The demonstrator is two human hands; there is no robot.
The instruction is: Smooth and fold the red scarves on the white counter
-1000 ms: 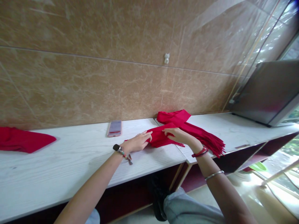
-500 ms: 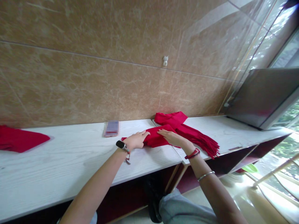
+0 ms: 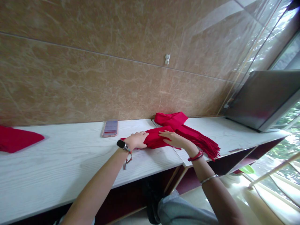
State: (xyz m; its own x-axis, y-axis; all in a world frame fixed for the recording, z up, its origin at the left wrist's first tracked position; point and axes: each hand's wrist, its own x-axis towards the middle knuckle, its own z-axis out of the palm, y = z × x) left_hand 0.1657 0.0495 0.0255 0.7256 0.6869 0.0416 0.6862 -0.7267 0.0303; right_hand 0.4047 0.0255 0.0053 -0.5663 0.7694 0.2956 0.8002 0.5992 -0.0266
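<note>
We note a brown marbled wall (image 3: pixel 93 78) across the far side and, running left to right below it, a white wood-grained counter (image 3: pixel 58 168). A grey metal-faced box (image 3: pixel 269 97) stands on the counter's right end. Left of it lies a red fringed scarf (image 3: pixel 199 137), looped at its far end, with the fringe reaching the near edge. The red cloth (image 3: pixel 154 139) lies mid-counter, folded flat, adjoining the scarf's near left side; we cannot tell whether the two are one piece. Another red cloth (image 3: pixel 18 139) lies well apart at the far left. The left hand (image 3: pixel 137 140) rests palm down on the folded cloth's left part; we cannot tell whether its fingers pinch any fabric. The right hand (image 3: pixel 172 139) lies on the right part, grip wide, fingers spread and extended. We record a phone (image 3: pixel 110 128) far of the left hand, just apart. A black-faced band (image 3: pixel 121 144) is on the left wrist, a red bracelet (image 3: pixel 195 155) on the right. A small white cat figure (image 3: pixel 167 59) is on the wall.
</note>
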